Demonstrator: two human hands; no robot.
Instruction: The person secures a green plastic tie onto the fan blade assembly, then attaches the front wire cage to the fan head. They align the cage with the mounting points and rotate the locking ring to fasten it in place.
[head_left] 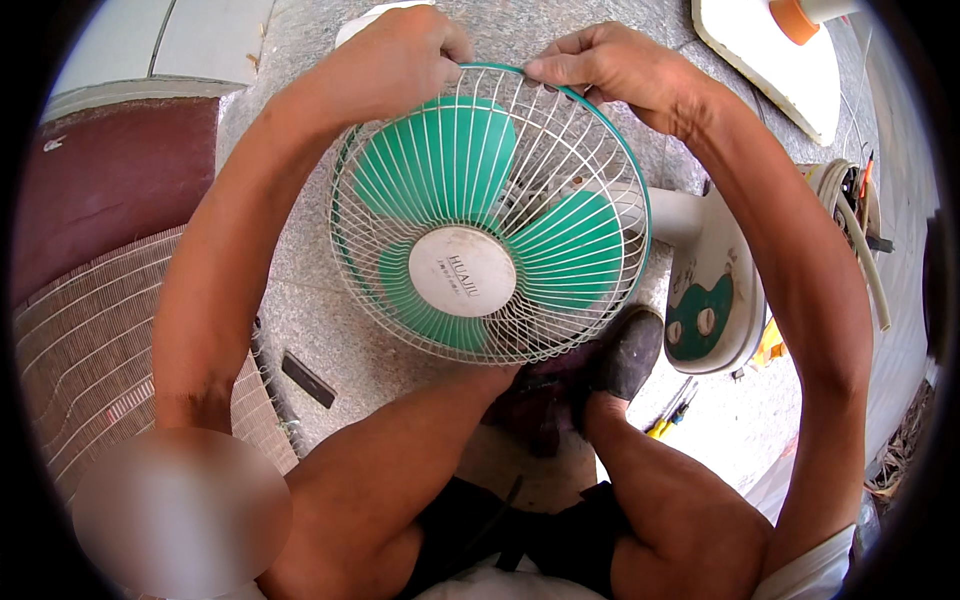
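Note:
An electric fan lies tilted in front of me, its white wire grille (463,271) facing up. Behind the wires are green blades (575,245), and a teal-green rim band (648,215) runs around the edge. My left hand (395,62), slightly blurred, is closed with its curled fingers at the top of the rim. Just to the right, my right hand (630,78) pinches the same band between thumb and fingers. A white neck joins the fan to its base (712,300), which carries a green panel with round knobs. The undersides of both hands' fingertips are hidden.
Screwdrivers (672,412) lie on the floor by my right shoe (630,355). A dark flat rectangular object (308,380) rests left of the fan beside a woven mat (110,330). Another white base (765,60) stands at far right, with coiled cable and tools (850,200) nearer.

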